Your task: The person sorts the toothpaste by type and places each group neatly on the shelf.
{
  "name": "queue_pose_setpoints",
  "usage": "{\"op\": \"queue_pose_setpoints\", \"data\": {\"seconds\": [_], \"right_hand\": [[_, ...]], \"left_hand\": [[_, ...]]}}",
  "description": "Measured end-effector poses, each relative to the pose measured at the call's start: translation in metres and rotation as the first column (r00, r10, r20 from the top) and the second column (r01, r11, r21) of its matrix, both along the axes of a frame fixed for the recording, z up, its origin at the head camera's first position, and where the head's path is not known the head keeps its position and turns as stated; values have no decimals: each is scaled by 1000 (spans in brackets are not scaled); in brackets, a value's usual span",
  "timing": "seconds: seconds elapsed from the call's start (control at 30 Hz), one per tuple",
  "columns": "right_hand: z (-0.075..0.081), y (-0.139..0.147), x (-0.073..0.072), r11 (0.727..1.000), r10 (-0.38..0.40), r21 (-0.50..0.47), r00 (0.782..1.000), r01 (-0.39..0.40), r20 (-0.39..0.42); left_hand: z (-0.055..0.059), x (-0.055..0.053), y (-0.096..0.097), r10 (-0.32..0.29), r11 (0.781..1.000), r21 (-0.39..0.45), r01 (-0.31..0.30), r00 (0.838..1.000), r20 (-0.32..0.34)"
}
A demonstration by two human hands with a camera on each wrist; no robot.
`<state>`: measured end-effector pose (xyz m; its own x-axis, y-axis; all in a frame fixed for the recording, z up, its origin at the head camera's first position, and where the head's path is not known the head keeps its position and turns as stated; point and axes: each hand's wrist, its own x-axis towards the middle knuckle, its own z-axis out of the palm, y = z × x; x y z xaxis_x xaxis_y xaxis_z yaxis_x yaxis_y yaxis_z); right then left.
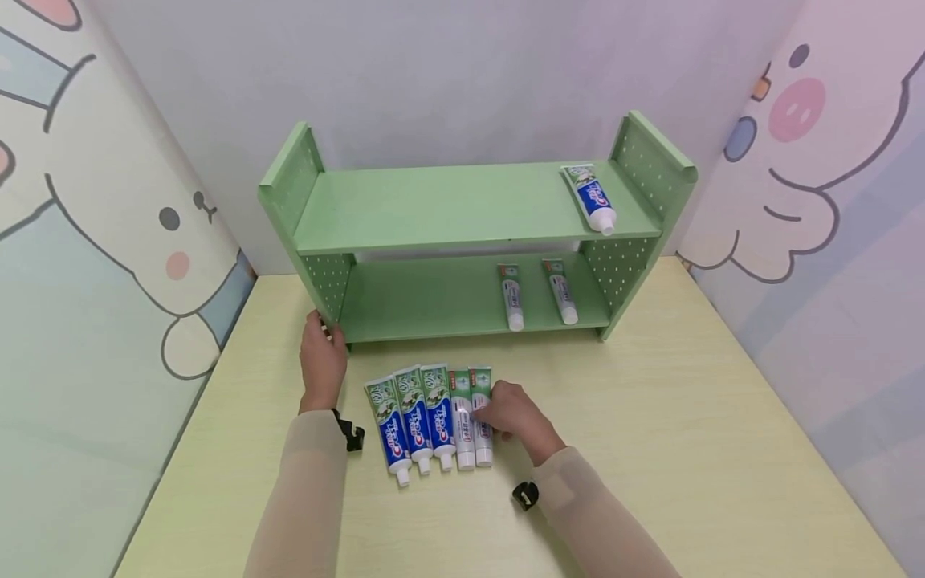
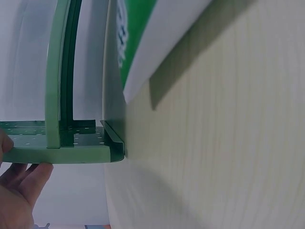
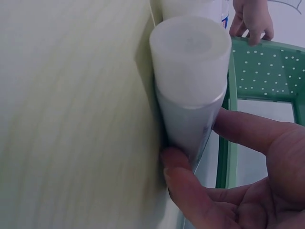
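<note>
My left hand [image 1: 323, 361] holds the left side panel of a green two-tier shelf [image 1: 405, 209] near its foot. In the left wrist view, the fingers [image 2: 37, 181] lie against the panel's edge. My right hand [image 1: 516, 413] pinches the rightmost toothpaste tube [image 1: 482, 457] of a row on the table, a white and green one. Seen from the right wrist, thumb and fingers are on either side of the tube's body, below its white cap [image 3: 190, 52]. Beside it lie another white and green tube [image 1: 465, 449] and three blue and green tubes [image 1: 437, 417].
On the upper tier, a blue and green tube [image 1: 594, 201] lies at the right. Two white and green tubes, one left [image 1: 511, 297] and one right [image 1: 560, 291], lie on the lower tier's right half. The pale wooden table [image 1: 686, 449] meets walls behind and at both sides.
</note>
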<state>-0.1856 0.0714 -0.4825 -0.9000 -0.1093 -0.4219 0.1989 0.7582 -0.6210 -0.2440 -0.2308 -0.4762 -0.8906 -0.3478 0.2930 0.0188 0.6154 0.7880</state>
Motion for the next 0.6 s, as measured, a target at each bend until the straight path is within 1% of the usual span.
{"op": "queue_pose_setpoints", "data": {"seconds": [0.2,0.6], "right_hand": [[-2,0,-1,1000,0,4,1000,0,2],[-2,0,1,999,-22,-24,1000,22,5]], "left_hand": [[1,1,0,-1,1000,11,2,1000,-1],[1,2,1,-6,1000,1,6,1000,0]]}}
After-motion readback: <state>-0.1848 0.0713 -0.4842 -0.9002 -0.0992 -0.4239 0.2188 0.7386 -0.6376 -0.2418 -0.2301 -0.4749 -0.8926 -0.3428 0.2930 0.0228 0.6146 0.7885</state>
